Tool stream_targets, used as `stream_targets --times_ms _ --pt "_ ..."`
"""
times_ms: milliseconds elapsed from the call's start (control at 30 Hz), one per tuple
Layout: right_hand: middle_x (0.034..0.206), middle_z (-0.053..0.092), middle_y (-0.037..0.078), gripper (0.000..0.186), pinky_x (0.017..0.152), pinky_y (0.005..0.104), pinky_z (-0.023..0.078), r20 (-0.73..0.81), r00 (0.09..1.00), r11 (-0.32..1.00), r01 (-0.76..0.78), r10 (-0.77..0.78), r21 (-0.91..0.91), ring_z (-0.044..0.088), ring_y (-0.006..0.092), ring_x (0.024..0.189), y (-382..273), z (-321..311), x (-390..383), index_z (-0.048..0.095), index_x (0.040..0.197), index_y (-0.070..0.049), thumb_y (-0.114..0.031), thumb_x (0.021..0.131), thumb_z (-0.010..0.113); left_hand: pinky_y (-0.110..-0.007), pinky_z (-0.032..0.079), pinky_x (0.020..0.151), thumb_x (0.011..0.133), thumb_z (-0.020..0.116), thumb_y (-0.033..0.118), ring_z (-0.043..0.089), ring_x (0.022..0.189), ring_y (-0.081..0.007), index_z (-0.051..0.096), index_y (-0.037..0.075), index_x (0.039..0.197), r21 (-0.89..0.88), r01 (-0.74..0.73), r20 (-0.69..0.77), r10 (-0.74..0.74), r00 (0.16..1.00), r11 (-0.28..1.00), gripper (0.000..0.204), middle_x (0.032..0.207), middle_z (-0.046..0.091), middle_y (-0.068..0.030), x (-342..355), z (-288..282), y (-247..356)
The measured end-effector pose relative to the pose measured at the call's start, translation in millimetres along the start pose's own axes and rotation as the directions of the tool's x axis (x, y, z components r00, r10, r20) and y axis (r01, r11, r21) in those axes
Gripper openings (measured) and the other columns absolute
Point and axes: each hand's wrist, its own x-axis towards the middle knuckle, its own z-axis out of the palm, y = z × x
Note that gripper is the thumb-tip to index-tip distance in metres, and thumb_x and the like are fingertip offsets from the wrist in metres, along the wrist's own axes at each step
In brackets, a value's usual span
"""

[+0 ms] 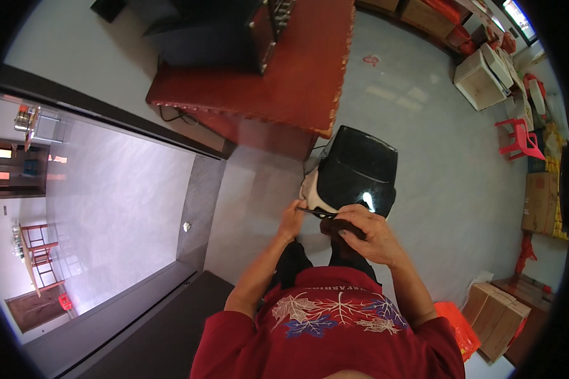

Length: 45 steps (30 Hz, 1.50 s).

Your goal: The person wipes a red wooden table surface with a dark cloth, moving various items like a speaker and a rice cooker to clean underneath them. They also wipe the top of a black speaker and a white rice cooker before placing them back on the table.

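Just in front of my legs stands a boxy appliance (360,164) with a glossy black top and a pale side. Held low against its near edge is a thin, dark, strip-like object (317,212), whose exact kind I cannot make out. My left hand (291,221) is closed on the left end of this strip. My right hand (372,236) has its fingers curled around the other end, beside the appliance's near right corner. A dark brown shape (332,228) shows below the right fingers, partly hidden by them.
A table with a red cover (303,69) stands ahead to the left, carrying a black device (215,38). Past it at the left is a doorway to a bright room. At the right are a pink stool (521,140), cardboard boxes (540,202) and a red bag (456,325).
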Motion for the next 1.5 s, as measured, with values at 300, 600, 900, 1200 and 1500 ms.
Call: stream_targets --times_ms 300,600,900,1200,1500 --pt "0.094 0.064 0.006 0.031 0.075 0.0256 0.048 -0.243 0.859 0.776 -0.243 0.450 0.582 0.058 0.0121 0.084 123 -133 25 0.060 0.112 0.004 -0.020 0.094 0.051 -0.032 0.047 0.078 0.096 0.045 0.051 0.057 0.101 -0.0192 0.058 0.010 0.121 -0.576 0.263 -0.272 -0.485 0.831 0.774 0.050 0.115 0.059 -0.0060 -3 49 32" --pt "0.110 0.063 0.017 0.052 0.094 0.0366 0.042 0.030 0.867 0.842 -0.490 0.497 0.227 0.057 0.0286 0.104 275 -126 123 0.058 0.120 0.001 -0.039 0.086 0.051 -0.044 0.053 0.081 0.094 0.044 0.057 0.057 0.110 -0.0271 0.041 0.012 0.139 -0.675 0.304 -0.328 -0.643 0.692 0.672 0.063 0.126 0.053 -0.0118 -21 87 40" --pt "0.115 0.063 0.019 0.065 0.097 0.0378 0.041 0.079 0.902 0.905 -0.426 0.424 0.004 0.057 0.0313 0.110 279 -133 119 0.059 0.122 -0.004 -0.054 0.081 0.055 -0.042 0.051 0.090 0.100 0.038 0.048 0.053 0.117 -0.0282 0.034 0.013 0.145 -0.633 0.186 -0.367 -0.503 0.783 0.751 0.057 0.133 0.050 -0.0145 -14 96 16" --pt "0.104 0.066 0.015 0.049 0.088 0.0331 0.047 -0.141 0.860 0.845 -0.428 0.490 0.322 0.061 0.0225 0.098 294 -149 37 0.062 0.111 0.005 -0.035 0.083 0.066 -0.028 0.037 0.100 0.102 0.043 0.029 0.049 0.115 -0.0180 0.033 0.011 0.146 -0.385 0.114 -0.472 -0.301 0.828 0.916 0.048 0.129 0.051 -0.0118 -5 129 64" --pt "0.097 0.064 0.009 0.039 0.081 0.0281 0.048 -0.167 0.769 0.684 -0.418 0.617 0.598 0.059 0.0158 0.089 323 -206 -7 0.063 0.110 0.002 -0.024 0.083 0.071 -0.030 0.037 0.101 0.104 0.039 0.029 0.048 0.115 -0.0197 0.038 0.009 0.142 -0.331 0.150 -0.481 -0.303 0.823 0.932 0.043 0.126 0.052 -0.0109 17 201 98"
